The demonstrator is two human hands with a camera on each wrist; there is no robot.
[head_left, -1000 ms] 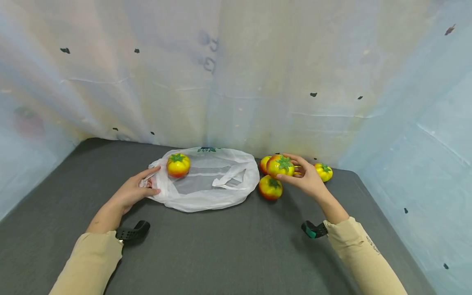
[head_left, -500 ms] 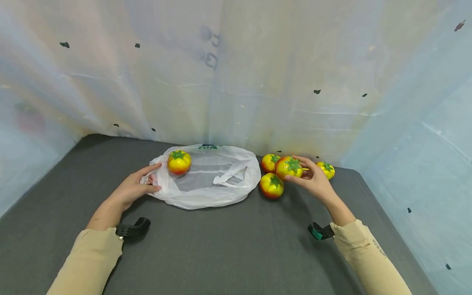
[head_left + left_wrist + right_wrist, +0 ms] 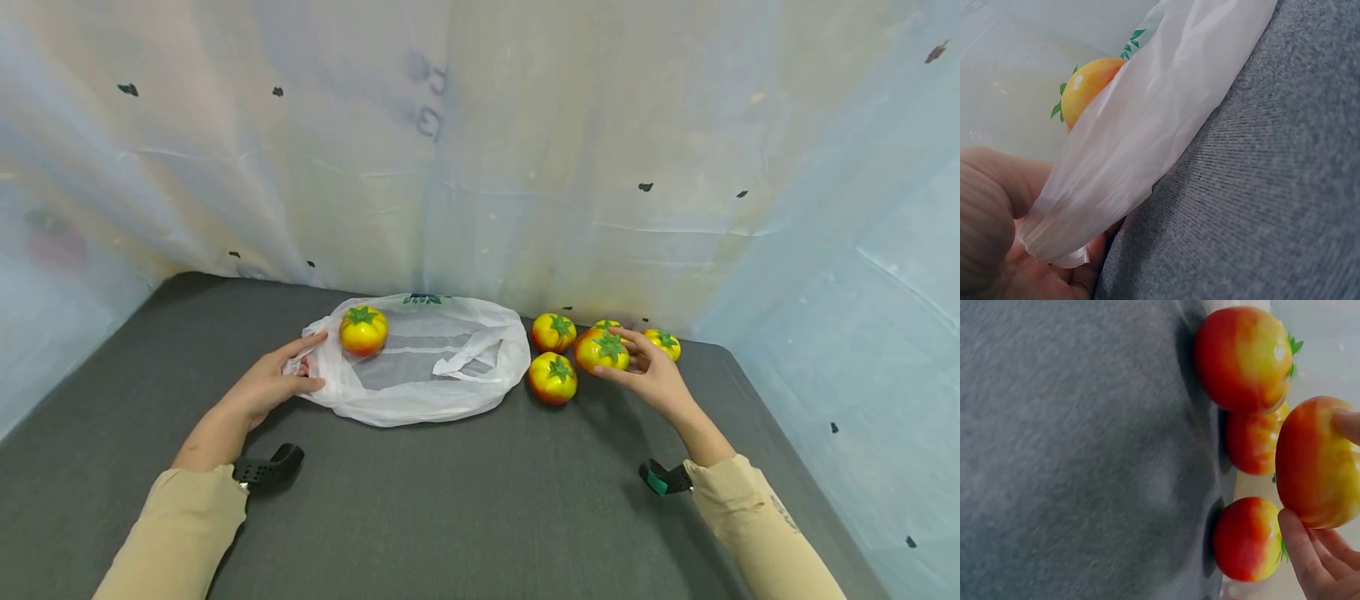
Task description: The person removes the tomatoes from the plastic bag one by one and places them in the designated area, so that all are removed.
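We log one fruit [image 3: 598,351] in the right hand [image 3: 654,372]: fingers [image 3: 1300,547] and thumb pinch it from opposite sides, and the right wrist view shows it clear of the surface [image 3: 450,517]. It hangs among the others at the right. Left of it sit a front fruit [image 3: 552,379] and a back fruit [image 3: 553,332]; a hidden fruit [image 3: 607,324] peeps out behind it, and an end fruit [image 3: 664,342] lies beyond the fingers. Whether the held one brushes a neighbour, we cannot tell.

The left hand [image 3: 262,385] pinches the gathered end of the bag [image 3: 420,408], plastic bunched between thumb and fingers. The bag lies flat, mouth up, one loose fruit [image 3: 363,332] at its left end by that hand.

Handling, in our judgement: keep the grip even and light, since a smooth round skin may slip under a lopsided squeeze. Hold the fruit high enough to miss its neighbours, which could roll. Let it meet the surface before loosening, should it be set down. Left-hand grip best kept firm but slack, so thin plastic neither tears nor tips its load.
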